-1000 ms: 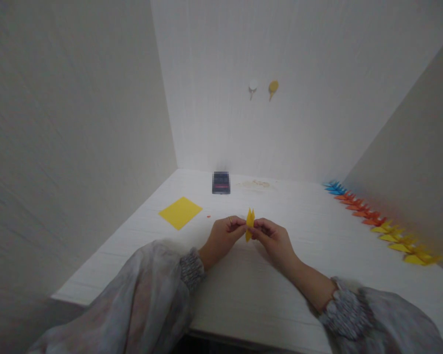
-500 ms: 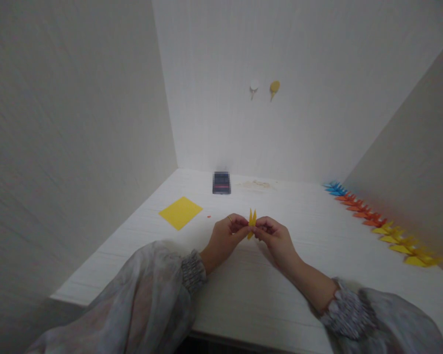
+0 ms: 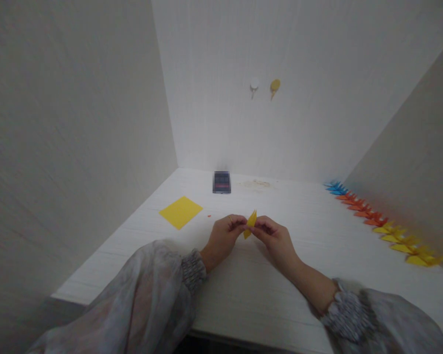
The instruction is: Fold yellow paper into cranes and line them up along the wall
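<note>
Both my hands meet over the middle of the white table (image 3: 243, 295) and pinch a small folded yellow paper piece (image 3: 250, 223) between them. My left hand (image 3: 226, 237) grips its left side with closed fingers; a ring shows on one finger. My right hand (image 3: 275, 240) pinches the right side. The paper's pointed tip sticks up and leans to the right above my fingertips. A flat square sheet of yellow paper (image 3: 180, 212) lies on the table to the left of my hands.
A row of folded paper figures runs along the right wall: blue (image 3: 335, 187) at the far end, then orange (image 3: 362, 209), then yellow (image 3: 409, 246). A small dark box (image 3: 222, 182) stands near the back wall. Two round hooks (image 3: 264, 86) hang on that wall.
The folded yellow piece has gone from standing upright with two tips showing to a single tip tilted right. My hands stayed in nearly the same place.
</note>
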Demonstrator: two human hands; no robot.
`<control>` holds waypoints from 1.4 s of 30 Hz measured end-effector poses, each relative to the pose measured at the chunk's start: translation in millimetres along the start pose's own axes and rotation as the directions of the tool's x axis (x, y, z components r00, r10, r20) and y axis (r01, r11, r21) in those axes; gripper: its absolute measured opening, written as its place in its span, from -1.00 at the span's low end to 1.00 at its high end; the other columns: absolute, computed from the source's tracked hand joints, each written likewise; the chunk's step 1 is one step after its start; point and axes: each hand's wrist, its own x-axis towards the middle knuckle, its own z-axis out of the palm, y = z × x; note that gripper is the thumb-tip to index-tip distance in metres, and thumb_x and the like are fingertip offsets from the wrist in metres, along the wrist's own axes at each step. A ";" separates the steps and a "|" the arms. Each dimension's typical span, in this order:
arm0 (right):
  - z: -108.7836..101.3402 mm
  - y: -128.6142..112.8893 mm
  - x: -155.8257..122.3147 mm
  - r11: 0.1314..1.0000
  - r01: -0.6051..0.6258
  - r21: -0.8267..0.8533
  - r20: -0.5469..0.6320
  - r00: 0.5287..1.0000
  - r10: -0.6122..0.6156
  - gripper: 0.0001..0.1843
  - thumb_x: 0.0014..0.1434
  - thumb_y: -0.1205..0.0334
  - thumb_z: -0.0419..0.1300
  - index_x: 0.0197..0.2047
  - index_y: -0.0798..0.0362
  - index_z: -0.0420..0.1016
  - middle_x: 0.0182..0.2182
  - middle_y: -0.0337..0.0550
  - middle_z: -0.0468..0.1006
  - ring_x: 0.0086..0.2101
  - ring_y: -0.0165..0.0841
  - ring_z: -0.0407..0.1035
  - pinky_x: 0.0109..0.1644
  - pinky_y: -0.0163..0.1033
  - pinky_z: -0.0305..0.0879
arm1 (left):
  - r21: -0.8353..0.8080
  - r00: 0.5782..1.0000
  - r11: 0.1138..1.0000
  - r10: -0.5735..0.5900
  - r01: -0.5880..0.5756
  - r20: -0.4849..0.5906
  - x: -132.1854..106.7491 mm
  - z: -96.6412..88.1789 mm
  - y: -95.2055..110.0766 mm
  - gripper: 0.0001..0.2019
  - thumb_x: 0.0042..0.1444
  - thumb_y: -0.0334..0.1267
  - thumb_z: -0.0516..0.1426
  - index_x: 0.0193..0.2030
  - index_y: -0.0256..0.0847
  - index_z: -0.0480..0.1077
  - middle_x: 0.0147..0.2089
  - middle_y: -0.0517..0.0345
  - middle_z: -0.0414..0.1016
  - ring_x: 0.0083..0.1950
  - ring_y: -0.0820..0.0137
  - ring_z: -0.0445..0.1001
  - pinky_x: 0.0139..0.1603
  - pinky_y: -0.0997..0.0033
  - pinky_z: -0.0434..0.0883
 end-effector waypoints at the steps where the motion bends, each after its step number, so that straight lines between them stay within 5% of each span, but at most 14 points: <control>1: 0.2 0.1 -0.2 1.000 -0.005 0.002 0.008 1.000 0.005 -0.90 -0.04 0.21 0.22 -0.40 0.02 0.45 -0.41 -0.19 0.46 -0.37 -0.37 0.32 -0.25 -0.27 0.23 | 0.027 1.000 1.000 0.010 -0.010 0.008 0.1 -0.4 0.2 -0.90 -0.05 -0.30 0.11 -0.37 -0.25 0.40 -0.38 0.18 0.45 -0.32 0.45 0.38 -0.25 0.46 0.32; 11: 1.5 -1.2 2.7 0.991 -0.068 0.111 0.064 0.996 0.062 -0.95 -0.06 0.27 0.22 -0.43 0.00 0.48 -0.43 -0.22 0.48 -0.37 -0.38 0.33 -0.24 -0.28 0.24 | 0.183 0.994 0.977 0.109 -0.111 0.022 -1.7 0.8 5.9 -0.93 0.01 -0.39 0.01 -0.36 -0.23 0.29 -0.33 0.18 0.34 -0.28 0.45 0.31 -0.24 0.46 0.29; 15: 2.5 -4.6 1.6 0.989 -0.069 0.130 0.062 0.996 0.061 -0.94 -0.07 0.23 0.23 -0.44 0.00 0.48 -0.44 -0.22 0.47 -0.38 -0.38 0.33 -0.25 -0.27 0.24 | 0.161 0.992 0.980 0.106 -0.115 0.061 -2.5 1.1 8.0 -0.94 0.03 -0.40 -0.01 -0.35 -0.23 0.26 -0.37 0.20 0.32 -0.32 0.48 0.31 -0.26 0.46 0.30; 25: 6.2 -7.0 0.6 0.988 -0.091 0.122 -0.023 0.995 0.095 -0.78 -0.14 0.08 0.27 -0.43 0.03 0.44 -0.51 -0.23 0.42 -0.47 -0.40 0.28 -0.38 -0.28 0.21 | 0.067 0.994 0.993 0.103 -0.101 -0.030 -3.1 0.6 8.4 -0.79 -0.02 -0.36 0.10 -0.21 -0.21 0.19 -0.36 0.19 0.39 -0.33 0.48 0.41 -0.30 0.49 0.36; 39: 1.8 6.2 -0.4 0.997 -0.074 0.012 -0.016 0.997 0.074 -0.76 -0.13 0.05 0.27 -0.54 0.04 0.37 -0.53 -0.22 0.42 -0.47 -0.38 0.28 -0.38 -0.27 0.22 | 0.140 0.995 0.987 0.077 -0.085 0.061 -4.7 -1.0 6.7 -0.81 0.03 -0.20 0.08 -0.24 -0.18 0.40 -0.30 0.15 0.52 -0.28 0.43 0.47 -0.21 0.44 0.39; 42: 2.2 6.0 -1.7 0.997 -0.070 0.022 0.006 0.998 0.070 -0.79 -0.10 0.08 0.26 -0.52 0.03 0.37 -0.51 -0.23 0.42 -0.47 -0.39 0.28 -0.37 -0.27 0.22 | 0.122 0.999 0.991 0.053 -0.054 0.007 -4.6 -0.6 6.2 -0.83 -0.01 -0.19 0.11 -0.31 -0.19 0.43 -0.36 0.18 0.51 -0.32 0.43 0.45 -0.25 0.46 0.38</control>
